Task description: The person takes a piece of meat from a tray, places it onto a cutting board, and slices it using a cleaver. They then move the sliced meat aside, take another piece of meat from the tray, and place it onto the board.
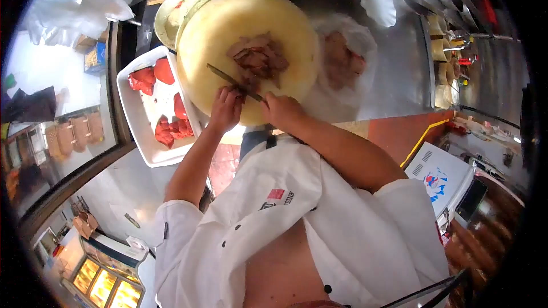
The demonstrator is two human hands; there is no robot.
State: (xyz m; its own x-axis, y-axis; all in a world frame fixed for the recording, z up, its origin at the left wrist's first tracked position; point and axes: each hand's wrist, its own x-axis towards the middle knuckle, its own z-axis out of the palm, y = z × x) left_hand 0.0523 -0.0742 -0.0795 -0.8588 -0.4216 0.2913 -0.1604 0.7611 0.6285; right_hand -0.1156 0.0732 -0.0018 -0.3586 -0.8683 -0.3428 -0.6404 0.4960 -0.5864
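A round yellowish cutting board (208, 34) lies on the metal counter. Sliced meat (260, 57) is piled near its middle. My right hand (282, 110) is closed round the handle of a knife (225, 76), whose blade points up and left across the board, below the pile. My left hand (227, 105) has its fingers bent at the board's lower edge, beside the blade, against a small dark piece that is mostly hidden by the fingers. Right of the board, a clear plastic bag (368, 57) holds more pale meat (341, 63).
A white tray (136, 120) with several red pieces (165, 131) stands left of the board. Behind it is a round pale container (166, 20). A white scalloped item (378, 5) lies at the back right. Several small containers (442, 94) line the counter's right side.
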